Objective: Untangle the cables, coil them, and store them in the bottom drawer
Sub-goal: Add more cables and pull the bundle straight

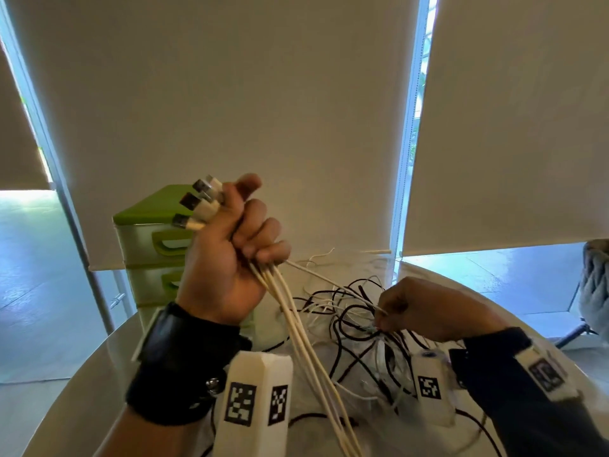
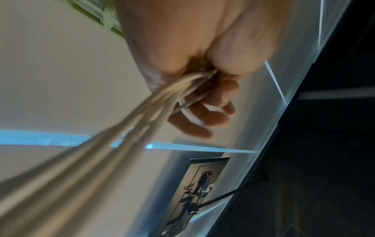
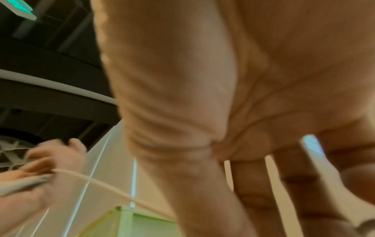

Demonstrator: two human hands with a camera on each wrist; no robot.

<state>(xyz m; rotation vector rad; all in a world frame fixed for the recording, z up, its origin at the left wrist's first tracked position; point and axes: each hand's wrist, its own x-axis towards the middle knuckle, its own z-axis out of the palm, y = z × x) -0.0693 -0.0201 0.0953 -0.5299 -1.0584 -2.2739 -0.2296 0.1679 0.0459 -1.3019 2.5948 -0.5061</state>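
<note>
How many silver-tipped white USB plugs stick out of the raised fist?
3 or 4. The white USB plugs fan out above the left hand: three stacked clearly, a possible fourth behind the top one, partly hidden.

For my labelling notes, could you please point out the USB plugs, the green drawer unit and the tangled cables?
USB plugs [image 1: 192, 206], head view, middle plug.
Green drawer unit [image 1: 145, 209], head view, lid.
Tangled cables [image 1: 349, 311], head view, knot's middle.

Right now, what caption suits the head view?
Left hand grips white cables while right hand picks at the tangle.
</note>
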